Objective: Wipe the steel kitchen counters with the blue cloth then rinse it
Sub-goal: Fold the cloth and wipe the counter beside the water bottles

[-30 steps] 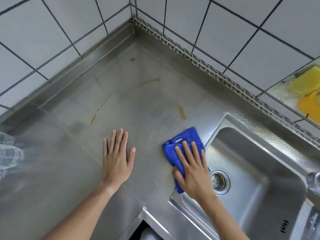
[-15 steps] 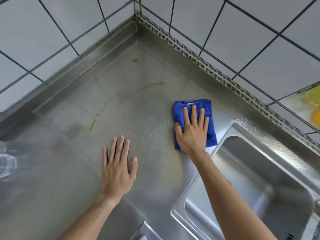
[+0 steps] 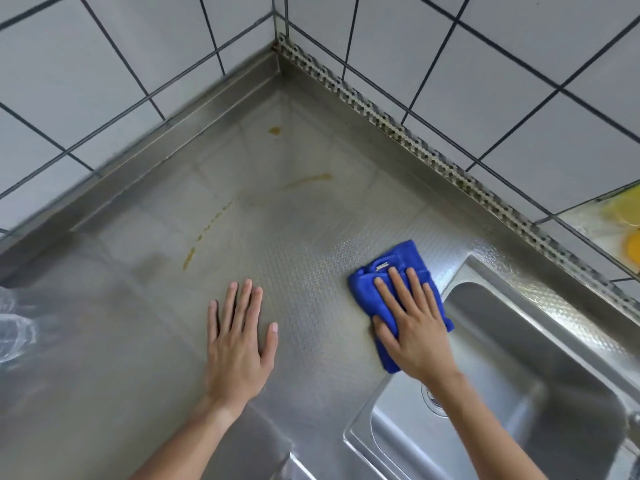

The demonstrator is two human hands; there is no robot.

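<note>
Both forearms bare, no sleeves; left hand (image 3: 239,344), right hand (image 3: 417,336), short nails.

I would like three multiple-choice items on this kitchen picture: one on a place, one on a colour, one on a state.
1. Where does the cloth lie?
A. inside the sink
B. on the counter beside the sink
C. on the wall tiles

2. What colour are the stains on the counter?
A. yellow-brown
B. green
C. black

3. How is the left hand?
A. gripping the cloth
B. clenched in a fist
C. flat on the steel

Key: 1 B, the cloth is under the right hand left of the sink; 2 A, a yellowish trail; 3 C, fingers straight.
</note>
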